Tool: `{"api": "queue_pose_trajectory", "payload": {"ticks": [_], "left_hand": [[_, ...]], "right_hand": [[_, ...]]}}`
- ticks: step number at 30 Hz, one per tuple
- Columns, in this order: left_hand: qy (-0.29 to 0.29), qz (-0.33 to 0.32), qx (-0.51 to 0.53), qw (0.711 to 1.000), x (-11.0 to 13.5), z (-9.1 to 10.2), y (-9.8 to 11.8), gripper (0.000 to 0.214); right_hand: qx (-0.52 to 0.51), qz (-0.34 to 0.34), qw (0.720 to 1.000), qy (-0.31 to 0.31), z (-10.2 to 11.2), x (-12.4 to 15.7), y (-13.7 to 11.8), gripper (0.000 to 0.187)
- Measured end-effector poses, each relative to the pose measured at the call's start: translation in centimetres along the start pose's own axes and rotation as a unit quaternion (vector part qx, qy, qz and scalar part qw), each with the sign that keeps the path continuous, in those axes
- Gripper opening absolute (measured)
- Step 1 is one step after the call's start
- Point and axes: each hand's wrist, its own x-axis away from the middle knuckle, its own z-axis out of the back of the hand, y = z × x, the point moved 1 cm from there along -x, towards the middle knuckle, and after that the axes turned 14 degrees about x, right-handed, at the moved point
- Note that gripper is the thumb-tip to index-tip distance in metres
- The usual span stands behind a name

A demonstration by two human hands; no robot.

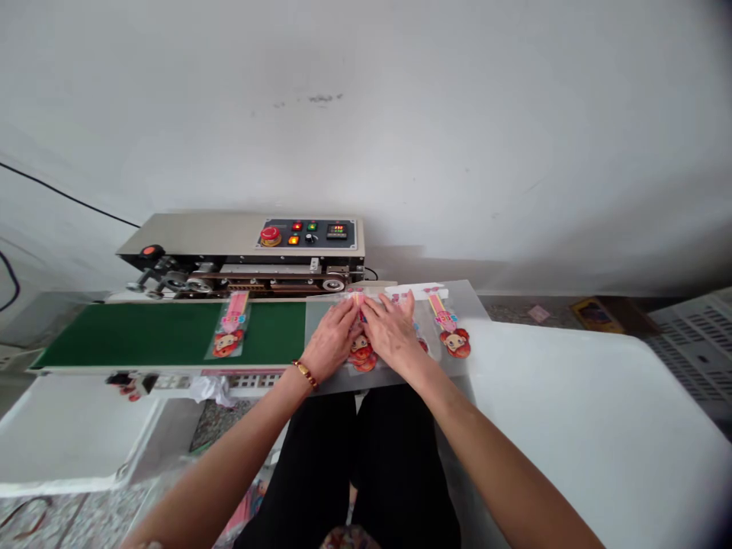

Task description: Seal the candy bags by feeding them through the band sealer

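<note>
Left hand (332,339), right hand (392,332) align a packet (361,354) by the sealer (245,252).
Grips seem open, flat; feeding needs a straight edge.

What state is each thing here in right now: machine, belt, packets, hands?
Sealing machine: on, panel lights lit.
Green belt: carries one packet; moving or not, cannot tell.
Belt packet: lying flat, pink end toward the machine.
Middle packet: flat on the metal plate, under both hands.
Right packet: flat, untouched.
Left hand: open, pressing on middle packet.
Right hand: open, pressing on middle packet.
</note>
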Motion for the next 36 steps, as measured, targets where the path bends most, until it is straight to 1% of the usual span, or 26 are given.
{"api": "queue_pose_trajectory", "payload": {"ticks": [2, 4, 6, 9, 12, 16, 18, 23, 26, 28, 33, 36], "left_hand": [[0.006, 0.017, 0.005, 1.0, 0.2, -0.5, 0.2, 0.054], [0.005, 0.033, -0.008, 0.999, 0.7, -0.5, 0.2, 0.056], [-0.007, 0.04, -0.035, 0.999, 1.1, -0.3, 0.3, 0.053], [-0.041, 0.026, -0.065, 0.997, 1.1, -0.4, 1.1, 0.044], [-0.05, 0.025, -0.056, 0.997, 0.9, -0.7, 1.5, 0.044], [-0.033, 0.024, -0.05, 0.998, 1.3, -0.5, 0.7, 0.046], [-0.035, 0.014, -0.058, 0.998, 1.4, -0.3, 0.1, 0.045], [-0.066, -0.016, -0.079, 0.995, 0.4, 0.3, -0.6, 0.043], [-0.042, -0.014, -0.084, 0.995, 0.3, 0.6, -0.6, 0.04], [-0.031, -0.018, -0.08, 0.996, 0.5, 0.5, -0.4, 0.039], [-0.055, -0.031, -0.082, 0.995, 0.2, -0.3, -0.6, 0.042], [-0.058, -0.038, -0.081, 0.994, -0.4, -0.3, -1.1, 0.042]], "right_hand": [[0.013, -0.009, 1.0, -0.009, -0.2, 0.6, 0.7, 0.039], [0.016, -0.014, 1.0, -0.012, -0.4, 1.1, 1.1, 0.038], [0.005, -0.021, 1.0, -0.007, -0.4, 1.2, 1.0, 0.041], [-0.019, -0.014, 1.0, 0.002, -0.3, 0.9, 0.6, 0.045], [-0.017, 0.005, 1.0, -0.004, -0.5, 0.9, 0.9, 0.044], [-0.003, -0.009, 1.0, -0.012, -0.6, 1.8, 2.3, 0.042], [-0.003, -0.013, 1.0, -0.004, -0.4, 1.9, 2.5, 0.041], [-0.009, 0.019, 0.999, 0.029, -0.8, 1.0, 0.9, 0.039], [-0.011, 0.02, 1.0, 0.021, -1.1, 0.9, 0.6, 0.037], [-0.011, 0.008, 1.0, 0.017, -1.1, 1.3, 1.0, 0.037], [-0.009, 0.002, 1.0, 0.01, -0.8, 1.9, 1.8, 0.038], [-0.001, -0.001, 1.0, 0.017, -0.8, 1.9, 1.8, 0.037]]}}
